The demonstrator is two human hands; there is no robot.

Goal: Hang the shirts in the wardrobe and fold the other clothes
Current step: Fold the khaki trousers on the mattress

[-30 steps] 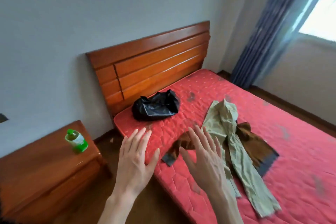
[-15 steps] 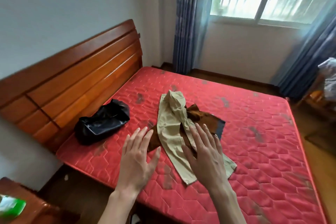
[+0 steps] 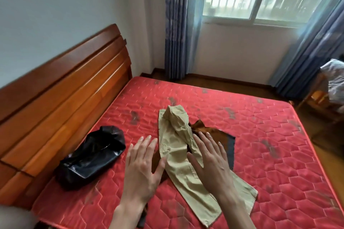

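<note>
No legible text, label, brand, number or sign is shown. The black bag (image 3: 89,158), the beige trousers (image 3: 178,147), the brown garment (image 3: 214,134) and the red mattress (image 3: 260,135) carry no readable marking.

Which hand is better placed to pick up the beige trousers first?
Probably the right hand: it hovers open directly over the beige trousers on the red mattress. The left hand, also open, sits beside their edge, nearer the black bag.
</note>
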